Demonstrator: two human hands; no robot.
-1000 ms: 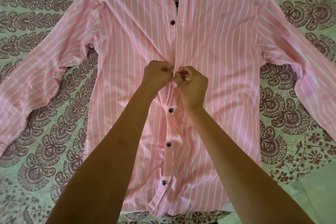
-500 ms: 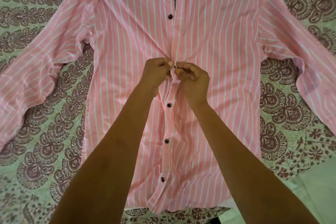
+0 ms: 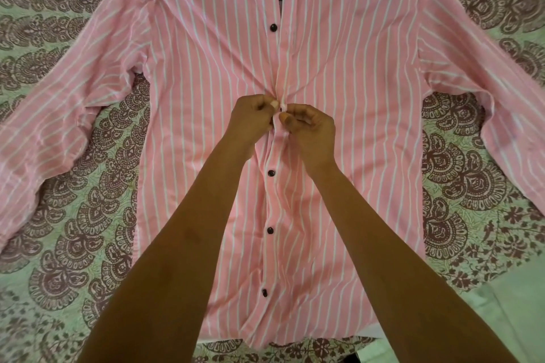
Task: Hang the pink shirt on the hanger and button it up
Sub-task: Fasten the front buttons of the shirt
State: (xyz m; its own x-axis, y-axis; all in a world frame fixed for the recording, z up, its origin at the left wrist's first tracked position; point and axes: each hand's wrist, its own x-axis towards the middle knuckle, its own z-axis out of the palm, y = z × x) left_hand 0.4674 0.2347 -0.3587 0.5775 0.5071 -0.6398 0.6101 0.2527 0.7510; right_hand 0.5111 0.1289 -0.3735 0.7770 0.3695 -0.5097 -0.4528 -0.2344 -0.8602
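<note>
The shirt [image 3: 339, 97] is spread flat, front up, on a patterned bedsheet [image 3: 88, 215], collar at 12 o'clock and hem at 6 o'clock. Both hands meet at the placket near its middle. The left hand [image 3: 250, 118] is closed in a pinch on the button-side edge; the right hand [image 3: 312, 130] is curled, its thumb and forefinger nipping the buttonhole edge, with a small button [image 3: 280, 109] just showing between them. Three dark buttons toward 6 o'clock look fastened; one toward 12 o'clock [image 3: 273, 28] appears undone. No hanger can be made out. The cloth is judged thin, light and limp, creasing readily and sliding on the sheet, so it is best held right at the placket edges, close to each button.
</note>
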